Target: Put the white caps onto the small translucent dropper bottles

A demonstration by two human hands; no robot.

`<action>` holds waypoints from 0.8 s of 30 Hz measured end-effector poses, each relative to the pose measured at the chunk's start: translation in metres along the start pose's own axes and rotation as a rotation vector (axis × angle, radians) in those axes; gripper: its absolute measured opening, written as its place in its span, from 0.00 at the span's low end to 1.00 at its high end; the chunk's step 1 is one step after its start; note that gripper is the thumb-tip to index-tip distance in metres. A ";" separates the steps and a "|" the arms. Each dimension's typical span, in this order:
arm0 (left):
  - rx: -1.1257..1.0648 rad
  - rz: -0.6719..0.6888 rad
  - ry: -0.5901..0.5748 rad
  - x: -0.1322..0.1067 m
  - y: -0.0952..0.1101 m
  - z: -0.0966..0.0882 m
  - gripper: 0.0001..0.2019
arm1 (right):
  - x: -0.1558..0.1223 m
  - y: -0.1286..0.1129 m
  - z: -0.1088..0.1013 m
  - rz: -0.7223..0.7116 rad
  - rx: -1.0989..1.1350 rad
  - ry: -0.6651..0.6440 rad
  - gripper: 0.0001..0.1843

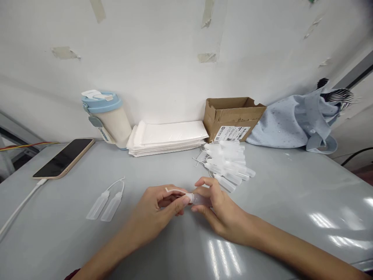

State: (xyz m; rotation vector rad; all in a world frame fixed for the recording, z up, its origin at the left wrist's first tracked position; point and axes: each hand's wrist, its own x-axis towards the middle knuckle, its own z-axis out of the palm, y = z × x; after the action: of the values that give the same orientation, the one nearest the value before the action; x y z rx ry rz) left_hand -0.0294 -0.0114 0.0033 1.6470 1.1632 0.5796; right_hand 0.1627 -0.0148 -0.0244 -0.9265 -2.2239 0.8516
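While my left fingers (183, 201) pinch the small bottle (200, 200) at one end, it may tilt, because my right fingers (211, 184) stand half apart.

I count three bottles (112, 206) outside the pile (229, 163), one phone (64, 158), one tumbler (115, 126), one box (214, 117), one bag (284, 122).

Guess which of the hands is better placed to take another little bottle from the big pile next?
The right hand, probably: it's just in front of the pile of bottles. The left hand is farther away, pinching a bottle by its white top.
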 end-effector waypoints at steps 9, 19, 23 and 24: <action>0.079 -0.057 -0.081 0.000 0.000 0.002 0.14 | -0.003 0.011 0.005 -0.276 -0.442 0.038 0.11; 0.261 0.272 -0.010 -0.002 -0.010 0.006 0.11 | 0.006 -0.006 -0.014 0.352 0.619 -0.239 0.16; 0.214 0.139 -0.052 -0.002 -0.001 0.001 0.13 | 0.006 -0.007 -0.015 0.364 0.642 -0.253 0.16; 0.210 0.101 -0.044 -0.002 0.000 0.000 0.13 | 0.005 -0.008 -0.014 0.340 0.541 -0.237 0.16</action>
State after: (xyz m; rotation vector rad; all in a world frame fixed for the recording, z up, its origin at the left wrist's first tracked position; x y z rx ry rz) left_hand -0.0303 -0.0132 0.0036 1.8966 1.1446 0.4952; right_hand 0.1665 -0.0107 -0.0085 -0.9776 -1.8761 1.6923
